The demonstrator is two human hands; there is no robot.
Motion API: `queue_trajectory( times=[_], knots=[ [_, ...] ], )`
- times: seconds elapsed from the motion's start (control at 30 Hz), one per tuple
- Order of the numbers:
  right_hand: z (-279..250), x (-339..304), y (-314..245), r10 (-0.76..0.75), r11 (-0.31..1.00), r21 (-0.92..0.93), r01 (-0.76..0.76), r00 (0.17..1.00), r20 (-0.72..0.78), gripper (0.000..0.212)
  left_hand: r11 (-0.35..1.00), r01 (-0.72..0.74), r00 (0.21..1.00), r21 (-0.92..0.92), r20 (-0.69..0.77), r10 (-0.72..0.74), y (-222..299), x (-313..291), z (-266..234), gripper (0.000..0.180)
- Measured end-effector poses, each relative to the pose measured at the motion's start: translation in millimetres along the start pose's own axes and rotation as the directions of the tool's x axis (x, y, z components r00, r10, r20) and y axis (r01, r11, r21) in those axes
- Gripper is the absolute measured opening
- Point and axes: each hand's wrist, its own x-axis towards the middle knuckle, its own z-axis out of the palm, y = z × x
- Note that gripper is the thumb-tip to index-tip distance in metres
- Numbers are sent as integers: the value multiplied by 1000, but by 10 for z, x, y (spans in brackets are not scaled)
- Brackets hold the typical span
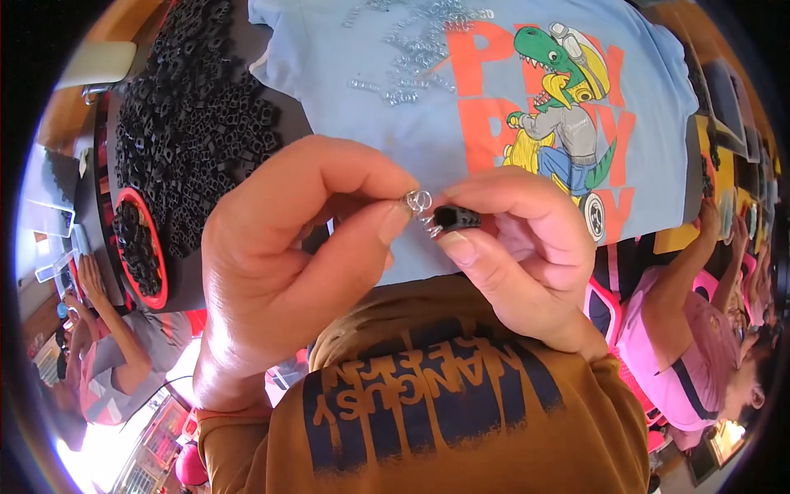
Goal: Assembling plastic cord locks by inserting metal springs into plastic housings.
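Note:
Between the thumb and forefinger of my left hand (300,255) is pinched a small metal coil spring (420,201). My right hand (539,255) grips a small hollow black plastic piece (458,218) in the same way, its dark opening turned toward the spring. Coils reach down to the edge of that opening; whether they sit inside it I cannot tell. Both hands are held close together over a light blue T-shirt (378,140) with a cartoon dinosaur print. Farther off on the shirt lie several loose springs (424,53).
A large heap of small black plastic pieces (197,140) covers the dark table at the left. Nearer, a red-rimmed basket (166,284) holds more black pieces. A person in pink (679,346) sits at the right, and another in grey (123,362) works at the left.

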Motion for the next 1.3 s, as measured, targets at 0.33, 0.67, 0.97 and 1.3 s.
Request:
queue_trajectory(
  times=[0.33, 0.67, 0.97, 1.3],
  knots=[
    [47, 85, -39, 19, 994, -106, -22, 999, -28, 23, 999, -31, 996, 20, -86, 33, -77, 18, 51, 10],
    [106, 110, -53, -15, 995, -102, 8, 998, -68, 11, 931, -228, 957, 287, -111, 269, -106, 57, 93, 18],
    [102, 180, -158, -90, 928, -367, 68, 995, -43, 5, 759, -434, 879, 485, 41, 475, -73, 81, 10, 23],
    [61, 277, -219, -106, 942, -318, 103, 994, 10, 5, 769, -557, 822, 314, 77, 564, -87, 87, -48, 30]
  ],
)
